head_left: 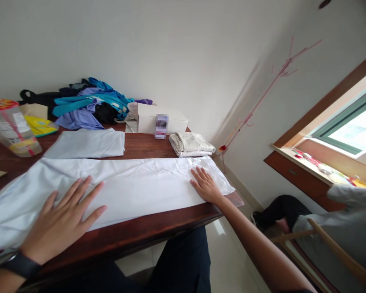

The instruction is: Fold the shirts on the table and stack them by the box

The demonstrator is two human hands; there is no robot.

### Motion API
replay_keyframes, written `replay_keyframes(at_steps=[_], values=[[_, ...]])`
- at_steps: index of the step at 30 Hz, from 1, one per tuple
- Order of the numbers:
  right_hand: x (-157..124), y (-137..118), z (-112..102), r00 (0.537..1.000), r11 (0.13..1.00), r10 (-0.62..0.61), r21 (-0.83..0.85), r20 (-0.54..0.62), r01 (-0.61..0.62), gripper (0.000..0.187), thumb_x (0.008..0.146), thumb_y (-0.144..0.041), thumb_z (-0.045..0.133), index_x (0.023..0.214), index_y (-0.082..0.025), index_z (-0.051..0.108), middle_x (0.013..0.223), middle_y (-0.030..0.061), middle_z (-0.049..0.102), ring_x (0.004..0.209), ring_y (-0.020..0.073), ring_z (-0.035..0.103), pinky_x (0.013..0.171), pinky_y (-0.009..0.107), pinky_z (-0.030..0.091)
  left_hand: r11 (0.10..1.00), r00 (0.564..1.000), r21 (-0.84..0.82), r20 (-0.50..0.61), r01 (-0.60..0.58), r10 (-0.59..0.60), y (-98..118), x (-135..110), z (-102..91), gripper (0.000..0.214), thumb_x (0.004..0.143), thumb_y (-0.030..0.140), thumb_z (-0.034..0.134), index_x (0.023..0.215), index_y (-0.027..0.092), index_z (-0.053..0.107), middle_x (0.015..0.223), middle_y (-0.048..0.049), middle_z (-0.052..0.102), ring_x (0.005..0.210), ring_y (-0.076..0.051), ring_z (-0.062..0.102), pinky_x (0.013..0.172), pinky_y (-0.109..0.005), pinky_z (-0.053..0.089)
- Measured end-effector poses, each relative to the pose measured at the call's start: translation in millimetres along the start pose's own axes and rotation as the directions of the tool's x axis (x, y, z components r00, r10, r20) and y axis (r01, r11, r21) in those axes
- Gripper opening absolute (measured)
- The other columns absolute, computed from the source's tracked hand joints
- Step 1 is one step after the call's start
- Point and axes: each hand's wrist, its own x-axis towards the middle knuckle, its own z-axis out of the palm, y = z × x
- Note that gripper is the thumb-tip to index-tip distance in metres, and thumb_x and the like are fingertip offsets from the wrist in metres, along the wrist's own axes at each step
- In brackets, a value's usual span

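Observation:
A long pale blue-white cloth [134, 187], folded into a strip, lies flat across the dark wooden table [146, 230]. My left hand [61, 217] rests on its near left part, palm down with fingers spread. My right hand [205, 185] lies flat on the cloth's right end, fingers stretched out. Neither hand holds anything. A black watch sits on my left wrist.
Behind the cloth lie a folded pale blue piece [88, 143], a folded cream cloth [191, 144], a white box [160, 118] and a heap of blue and dark clothes [88, 103]. A plastic cup with a straw [10, 128] stands at far left. A wooden chair draped with grey cloth [347, 236] is right.

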Motion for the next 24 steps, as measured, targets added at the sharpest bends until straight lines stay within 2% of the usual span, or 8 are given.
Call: replay_keyframes(at_steps=[7,12,15,19,21,23,24], values=[[3,19,-4,0.995,0.999,-0.041,-0.021,0.091,0.043,0.067,0.103,-0.063,0.022,0.162,-0.032,0.017,0.170,0.0044,0.010,0.157,0.0281,0.007,0.123,0.057,0.012,0.999,0.998,0.027,0.049,-0.039,0.038,-6,-3,2.2,0.052,0.099,0.043,0.035,0.151,0.040,0.039,0.158,-0.0059,0.043,0.147,-0.040,0.032,0.114,-0.074,0.015],[6,26,-5,0.995,0.997,-0.067,0.029,0.080,0.065,0.068,0.102,-0.064,0.024,0.162,-0.031,0.021,0.170,0.0031,0.014,0.156,0.0266,0.011,0.124,0.055,0.013,0.997,1.000,0.073,0.022,0.017,-0.018,-1,0,3.0,0.060,0.097,0.048,0.036,0.155,0.035,0.034,0.164,-0.0073,0.033,0.148,-0.040,0.032,0.115,-0.071,0.020],[5,30,-1,0.996,0.994,-0.086,0.069,0.000,0.086,0.066,0.102,-0.062,0.029,0.159,-0.028,0.031,0.168,0.0049,0.021,0.156,0.0282,0.014,0.124,0.055,0.015,0.994,0.998,0.092,0.028,0.052,-0.055,-2,1,3.4,0.060,0.096,0.052,0.040,0.153,0.032,0.040,0.162,-0.0087,0.037,0.146,-0.039,0.036,0.114,-0.069,0.025],[0,44,6,0.974,0.985,-0.063,0.143,-0.219,0.096,0.057,0.102,-0.053,0.036,0.145,-0.021,0.055,0.163,0.0096,0.035,0.155,0.0307,0.018,0.123,0.053,0.024,0.995,0.997,0.072,-0.009,0.072,-0.072,-2,3,-2.7,0.053,0.094,0.054,0.042,0.138,0.029,0.059,0.159,-0.0085,0.042,0.146,-0.044,0.033,0.111,-0.070,0.029],[-2,58,7,0.945,0.984,0.017,0.175,-0.328,0.043,0.052,0.100,-0.050,0.042,0.137,-0.019,0.062,0.158,0.0110,0.042,0.153,0.0318,0.023,0.121,0.052,0.028,0.998,0.999,0.045,-0.034,0.044,-0.042,-1,5,-7.3,0.049,0.094,0.054,0.043,0.133,0.031,0.062,0.158,-0.0053,0.044,0.148,-0.043,0.030,0.113,-0.070,0.027],[-4,75,4,0.912,0.973,0.143,0.224,-0.384,-0.058,0.051,0.095,-0.049,0.050,0.132,-0.017,0.064,0.152,0.0144,0.048,0.147,0.0335,0.036,0.118,0.050,0.034,1.000,0.999,0.002,-0.042,-0.007,0.007,2,6,-10.6,0.044,0.095,0.050,0.045,0.131,0.032,0.062,0.157,-0.0023,0.046,0.149,-0.039,0.030,0.116,-0.066,0.028],[-5,84,0,0.901,0.958,0.216,0.260,-0.376,-0.122,0.052,0.092,-0.048,0.054,0.130,-0.015,0.065,0.147,0.0167,0.053,0.140,0.0339,0.046,0.115,0.049,0.038,0.999,0.999,-0.021,-0.036,-0.031,0.030,3,7,-11.2,0.043,0.096,0.048,0.047,0.132,0.031,0.062,0.156,-0.0013,0.047,0.149,-0.037,0.031,0.117,-0.063,0.030]])
